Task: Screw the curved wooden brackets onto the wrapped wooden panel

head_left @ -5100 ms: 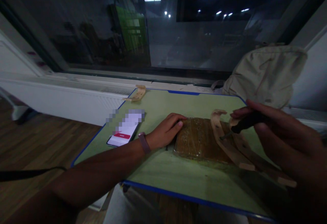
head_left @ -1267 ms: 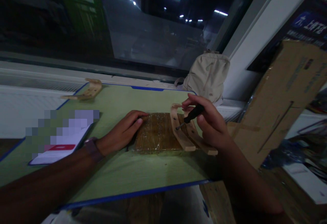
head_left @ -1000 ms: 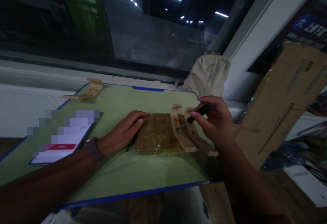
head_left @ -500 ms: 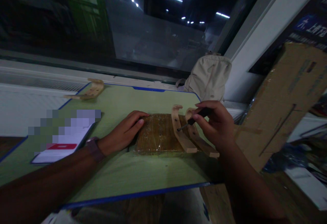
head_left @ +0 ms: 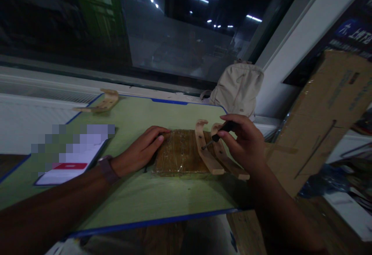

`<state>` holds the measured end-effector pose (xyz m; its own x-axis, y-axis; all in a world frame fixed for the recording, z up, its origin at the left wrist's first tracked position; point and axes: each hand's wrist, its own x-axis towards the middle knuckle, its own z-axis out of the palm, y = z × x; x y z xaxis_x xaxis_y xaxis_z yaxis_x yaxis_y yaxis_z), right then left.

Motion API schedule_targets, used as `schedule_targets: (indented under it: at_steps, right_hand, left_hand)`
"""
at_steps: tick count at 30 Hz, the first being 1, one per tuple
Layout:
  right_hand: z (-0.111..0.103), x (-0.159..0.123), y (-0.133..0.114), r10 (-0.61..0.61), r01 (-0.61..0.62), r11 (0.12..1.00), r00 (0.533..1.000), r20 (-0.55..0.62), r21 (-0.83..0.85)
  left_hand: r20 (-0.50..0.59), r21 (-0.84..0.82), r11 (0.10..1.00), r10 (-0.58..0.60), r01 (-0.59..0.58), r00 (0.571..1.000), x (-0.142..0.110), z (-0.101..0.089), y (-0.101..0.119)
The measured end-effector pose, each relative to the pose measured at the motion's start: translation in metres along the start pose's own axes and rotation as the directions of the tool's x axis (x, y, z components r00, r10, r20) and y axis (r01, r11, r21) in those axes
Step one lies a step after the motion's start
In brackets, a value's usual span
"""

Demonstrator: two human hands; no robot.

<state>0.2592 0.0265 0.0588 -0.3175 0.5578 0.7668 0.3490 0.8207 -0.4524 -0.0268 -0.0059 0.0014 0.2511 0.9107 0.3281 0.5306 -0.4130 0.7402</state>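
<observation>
My right hand is closed around the dark handle of a screwdriver. Its tip meets a hole in a curved wooden piece, which lies across the right part of a flat brown block wrapped in shiny clear tape or film. A second curved wooden piece lies alongside to the right, partly behind the screwdriver and my fingers. My left hand grips the block's left edge, thumb on top, holding it against the green tabletop. Whether a screw sits under the tip is too small to make out.
Another curved wooden piece stands at the table's far left corner. A partly blurred booklet or tablet lies left of my forearm. A beige backpack leans by the window, and a large cardboard box stands at the right.
My right hand has turned the screwdriver handle slightly, its fingers shifting a little. The tip stays at the same hole, and my left hand and the wooden pieces have not moved.
</observation>
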Motion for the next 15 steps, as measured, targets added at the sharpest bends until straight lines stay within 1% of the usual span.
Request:
schedule_targets:
  at_steps: [2, 4, 6, 7, 9, 11, 12, 13, 15]
  right_hand:
    - [-0.0004, 0.0012, -0.0032, -0.044, 0.037, 0.996, 0.995, 0.091, 0.078]
    - [0.0002, 0.0018, -0.0064, -0.046, 0.020, 0.984, 0.988, 0.146, 0.177]
    - [0.0014, 0.0018, -0.0077, 0.001, -0.034, 0.969, 0.991, 0.132, 0.246]
    - [0.0020, 0.0017, -0.0072, 0.031, -0.056, 0.965, 0.994, 0.103, 0.258]
    - [0.0027, 0.0016, -0.0048, 0.055, -0.053, 0.974, 0.998, 0.000, 0.221]
    - [0.0024, 0.0020, -0.0020, 0.014, -0.004, 0.993, 0.996, -0.088, 0.118]
    - [0.0019, 0.0023, -0.0011, -0.019, 0.025, 0.997, 0.996, -0.087, 0.072]
    - [0.0013, 0.0027, -0.0009, -0.045, 0.047, 0.998, 0.998, -0.052, 0.051]
    - [0.0003, 0.0031, -0.0023, -0.063, 0.056, 0.993, 0.996, 0.067, 0.100]
  left_hand:
    - [-0.003, -0.002, 1.000, 0.002, -0.002, 1.000, 0.0000, 0.0001, 0.0001]
    - [-0.003, -0.009, 1.000, 0.008, -0.008, 1.000, -0.0002, 0.0002, -0.0003]
    - [0.000, -0.017, 1.000, 0.008, -0.008, 1.000, -0.0005, 0.0002, -0.0006]
    - [0.002, -0.017, 1.000, 0.005, -0.005, 1.000, -0.0006, 0.0002, -0.0006]
    - [0.005, -0.011, 1.000, -0.003, 0.003, 1.000, -0.0005, 0.0001, -0.0002]
    - [0.006, -0.005, 1.000, -0.006, 0.006, 1.000, -0.0002, 0.0002, 0.0003]
    - [0.008, -0.004, 1.000, -0.006, 0.006, 1.000, -0.0001, 0.0003, 0.0004]
    - [0.007, -0.005, 1.000, -0.007, 0.007, 1.000, 0.0001, 0.0005, 0.0003]
    - [0.003, -0.006, 1.000, -0.006, 0.006, 1.000, 0.0003, 0.0010, -0.0003]
